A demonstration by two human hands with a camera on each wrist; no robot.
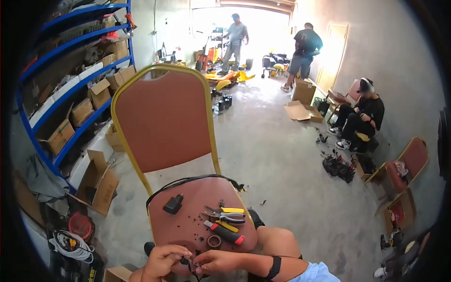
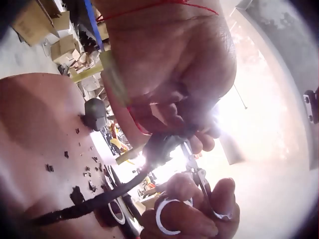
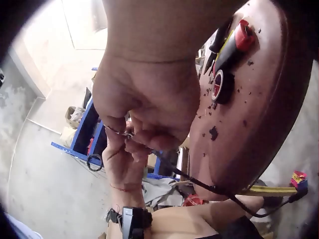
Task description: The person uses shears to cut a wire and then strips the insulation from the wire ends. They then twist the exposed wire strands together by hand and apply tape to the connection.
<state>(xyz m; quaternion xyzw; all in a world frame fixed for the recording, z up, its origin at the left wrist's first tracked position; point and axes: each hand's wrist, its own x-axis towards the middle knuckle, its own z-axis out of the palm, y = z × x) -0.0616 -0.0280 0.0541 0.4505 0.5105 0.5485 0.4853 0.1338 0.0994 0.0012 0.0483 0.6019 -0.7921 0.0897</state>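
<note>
Closest to the head camera, at the bottom edge, the two hands meet over the front lip of the chair seat. The left hand (image 1: 162, 261) pinches the end of a thin black sheathed cable (image 2: 94, 201), fingers curled round it. The right hand (image 1: 217, 261) is closed on a small pair of metal scissors with ring handles (image 2: 199, 181), finger and thumb through the rings, the blades set against the cable end just beside the left fingertips. Whether the blades are biting into the sheath or only resting on it cannot be told.

The cable runs back from the hands and loops round the rear of the red padded chair seat (image 1: 188, 221). Dark flecks of cut sheathing (image 2: 84, 172) lie scattered over the seat, so some trimming appears to be done, while the end in hand looks to be still in work.

Further out on the seat lie a roll of black tape (image 1: 214, 241), a red-and-black handled tool (image 1: 225, 232), yellow-handled pliers (image 1: 225, 215) and a small black plug-like block (image 1: 173, 204). Beyond are blue shelves with cardboard boxes (image 1: 70, 103).
</note>
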